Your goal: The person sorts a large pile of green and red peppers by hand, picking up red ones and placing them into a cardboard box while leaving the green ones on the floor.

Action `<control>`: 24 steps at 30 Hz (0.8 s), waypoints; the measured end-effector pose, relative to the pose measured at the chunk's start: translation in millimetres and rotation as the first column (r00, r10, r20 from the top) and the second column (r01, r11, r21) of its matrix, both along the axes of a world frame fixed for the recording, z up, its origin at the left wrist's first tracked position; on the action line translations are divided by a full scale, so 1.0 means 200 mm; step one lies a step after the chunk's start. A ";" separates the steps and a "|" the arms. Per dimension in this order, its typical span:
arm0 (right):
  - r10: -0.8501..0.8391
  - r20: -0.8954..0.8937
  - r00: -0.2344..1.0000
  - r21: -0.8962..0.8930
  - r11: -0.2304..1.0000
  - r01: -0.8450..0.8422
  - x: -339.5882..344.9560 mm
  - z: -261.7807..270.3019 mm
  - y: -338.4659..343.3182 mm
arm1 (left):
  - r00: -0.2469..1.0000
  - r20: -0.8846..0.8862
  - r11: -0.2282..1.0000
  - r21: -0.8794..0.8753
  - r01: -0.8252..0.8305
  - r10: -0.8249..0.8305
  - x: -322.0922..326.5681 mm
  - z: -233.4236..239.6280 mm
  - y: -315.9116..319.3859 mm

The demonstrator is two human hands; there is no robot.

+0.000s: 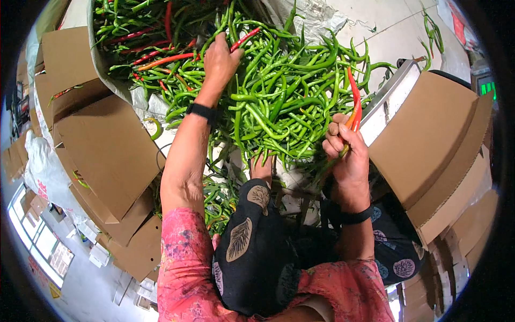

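My left hand reaches into the pile of long green chili peppers, beside the mouth of a white woven sack. A red chili pepper sticks out between its thumb and index finger; the other fingertips are hidden. An orange-red pepper lies just left of that hand. Raised at the right side of the pile, my right hand is closed around red and orange chili peppers, their tips pointing up. Its fingers wrap the stem ends.
Open cardboard boxes stand at left and right. The right box is next to a metal-edged panel. More peppers lie low beside my leg. A few loose peppers lie on the tiled floor.
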State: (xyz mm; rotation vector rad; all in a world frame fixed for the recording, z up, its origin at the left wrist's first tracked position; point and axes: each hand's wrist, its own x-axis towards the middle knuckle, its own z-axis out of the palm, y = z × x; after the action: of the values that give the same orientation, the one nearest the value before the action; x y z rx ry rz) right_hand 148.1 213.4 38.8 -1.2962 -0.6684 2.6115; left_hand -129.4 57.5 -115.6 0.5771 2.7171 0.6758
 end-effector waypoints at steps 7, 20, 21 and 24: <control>0.041 0.126 0.991 0.018 0.999 -0.043 0.01 -0.02 -0.04 | 0.995 0.068 0.981 0.184 0.060 -0.074 -0.04 -0.12 0.10; 0.057 0.234 0.970 0.238 0.965 -0.114 -0.07 -0.01 -0.07 | 0.871 0.078 0.722 0.597 0.348 -0.485 0.82 0.75 0.23; 0.066 0.221 0.973 0.239 0.964 -0.120 -0.06 -0.02 -0.06 | 0.877 0.066 0.726 0.592 0.350 -0.477 0.77 0.72 0.21; -0.180 0.127 0.975 0.132 0.978 0.164 0.02 -0.03 0.07 | 0.878 -0.002 0.728 0.558 0.398 -0.478 0.49 0.59 0.22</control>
State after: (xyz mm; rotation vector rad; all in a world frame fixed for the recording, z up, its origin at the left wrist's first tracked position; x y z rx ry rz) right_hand 152.3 228.0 32.3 -1.4390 -0.6894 2.3236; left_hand -31.8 102.3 2.0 1.2070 2.0973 1.2996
